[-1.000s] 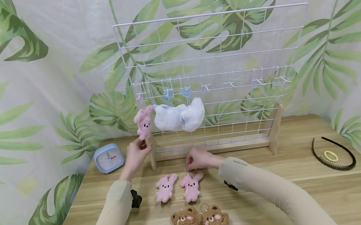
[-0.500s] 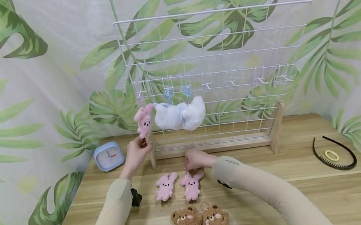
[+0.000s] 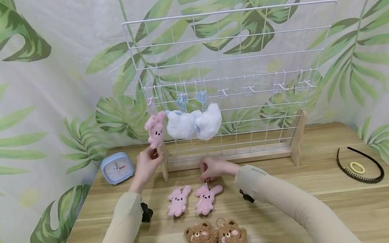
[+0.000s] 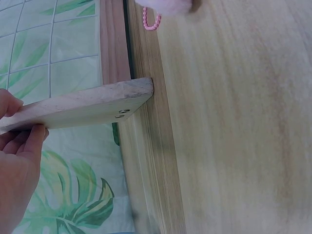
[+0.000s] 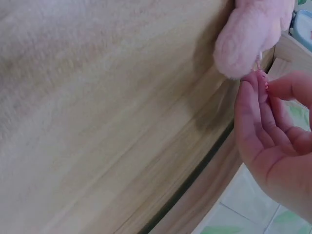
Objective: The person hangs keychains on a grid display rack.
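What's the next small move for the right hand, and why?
Probably lift the nearer pink bunny plush toward a bare hook on the wire grid rack: the right hand pinches its beaded loop, a matching bunny hangs on the rack, and the left hand grips the rack's wooden upright, which should steady it.

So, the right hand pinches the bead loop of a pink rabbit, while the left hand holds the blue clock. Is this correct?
Not quite: the left hand holds the wooden post, not the blue clock, as the left wrist view shows. The right hand does pinch the bead loop of a pink rabbit.
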{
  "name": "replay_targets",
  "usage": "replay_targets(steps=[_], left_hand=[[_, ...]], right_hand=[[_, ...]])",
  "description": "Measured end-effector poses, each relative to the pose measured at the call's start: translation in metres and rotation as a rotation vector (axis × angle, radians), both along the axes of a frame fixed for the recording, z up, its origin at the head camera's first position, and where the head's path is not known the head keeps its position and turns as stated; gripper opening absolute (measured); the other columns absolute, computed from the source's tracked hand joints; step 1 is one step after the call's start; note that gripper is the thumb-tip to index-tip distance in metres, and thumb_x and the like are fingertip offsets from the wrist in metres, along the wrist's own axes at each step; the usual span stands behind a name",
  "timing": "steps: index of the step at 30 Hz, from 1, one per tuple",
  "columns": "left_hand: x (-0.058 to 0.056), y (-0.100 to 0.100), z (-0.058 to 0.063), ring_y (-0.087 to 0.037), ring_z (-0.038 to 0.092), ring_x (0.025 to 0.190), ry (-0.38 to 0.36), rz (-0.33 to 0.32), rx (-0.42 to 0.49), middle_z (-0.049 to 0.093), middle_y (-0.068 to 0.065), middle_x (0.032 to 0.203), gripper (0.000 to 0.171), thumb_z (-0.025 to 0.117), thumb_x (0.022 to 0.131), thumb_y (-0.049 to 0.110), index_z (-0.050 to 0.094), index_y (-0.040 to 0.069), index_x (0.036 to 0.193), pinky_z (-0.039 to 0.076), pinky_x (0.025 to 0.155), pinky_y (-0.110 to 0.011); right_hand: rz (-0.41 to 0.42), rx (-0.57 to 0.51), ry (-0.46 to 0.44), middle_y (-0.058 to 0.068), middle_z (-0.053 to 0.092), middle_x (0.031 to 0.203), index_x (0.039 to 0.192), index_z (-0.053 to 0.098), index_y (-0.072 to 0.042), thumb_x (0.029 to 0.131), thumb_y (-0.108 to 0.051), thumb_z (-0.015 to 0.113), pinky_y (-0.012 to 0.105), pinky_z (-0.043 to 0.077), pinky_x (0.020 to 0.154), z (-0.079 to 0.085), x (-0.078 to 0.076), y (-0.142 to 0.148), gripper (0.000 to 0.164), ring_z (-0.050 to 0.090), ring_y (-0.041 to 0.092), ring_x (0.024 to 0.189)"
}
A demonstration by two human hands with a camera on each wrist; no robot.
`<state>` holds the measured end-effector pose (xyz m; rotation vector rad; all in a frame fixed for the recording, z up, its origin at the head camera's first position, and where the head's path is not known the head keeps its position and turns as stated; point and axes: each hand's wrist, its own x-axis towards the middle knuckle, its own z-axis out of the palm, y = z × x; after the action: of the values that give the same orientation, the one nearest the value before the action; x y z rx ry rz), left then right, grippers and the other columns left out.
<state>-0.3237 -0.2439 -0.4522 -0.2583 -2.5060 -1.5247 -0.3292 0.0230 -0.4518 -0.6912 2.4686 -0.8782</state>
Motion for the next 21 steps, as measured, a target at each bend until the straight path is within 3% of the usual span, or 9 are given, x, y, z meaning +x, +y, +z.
replay_targets(steps=[5, 11, 21], left_hand=[[0.000, 0.000, 0.001, -0.034, 0.065, 0.113, -0.012, 0.000, 0.000, 0.069, -0.026, 0.120, 0.042, 0.059, 0.094, 0.010, 0.057, -0.004, 0.134, 0.054, 0.080, -0.015], [0.000, 0.001, 0.003, -0.035, 0.064, 0.118, -0.020, -0.007, -0.008, 0.067, -0.026, 0.124, 0.042, 0.058, 0.096, 0.011, 0.056, -0.004, 0.135, 0.056, 0.091, -0.031], [0.000, 0.000, 0.001, -0.036, 0.064, 0.118, -0.014, -0.014, 0.009, 0.067, -0.028, 0.123, 0.041, 0.057, 0.095, 0.008, 0.057, -0.006, 0.133, 0.053, 0.083, -0.015]], right_hand=[[-0.015, -0.052, 0.034, 0.011, 0.070, 0.085, 0.094, 0.064, -0.002, 0.085, -0.007, 0.073, 0.027, 0.058, 0.067, 0.002, 0.000, 0.003, 0.014, 0.069, 0.022, 0.074], [0.068, -0.044, 0.151, 0.009, 0.075, 0.092, 0.098, 0.074, -0.003, 0.086, -0.009, 0.072, 0.016, 0.052, 0.069, 0.010, -0.001, 0.008, 0.014, 0.063, 0.007, 0.076], [0.111, -0.111, 0.256, 0.009, 0.075, 0.085, 0.093, 0.073, -0.001, 0.092, -0.008, 0.067, 0.013, 0.050, 0.062, 0.044, 0.020, 0.026, 0.009, 0.061, 0.001, 0.069]])
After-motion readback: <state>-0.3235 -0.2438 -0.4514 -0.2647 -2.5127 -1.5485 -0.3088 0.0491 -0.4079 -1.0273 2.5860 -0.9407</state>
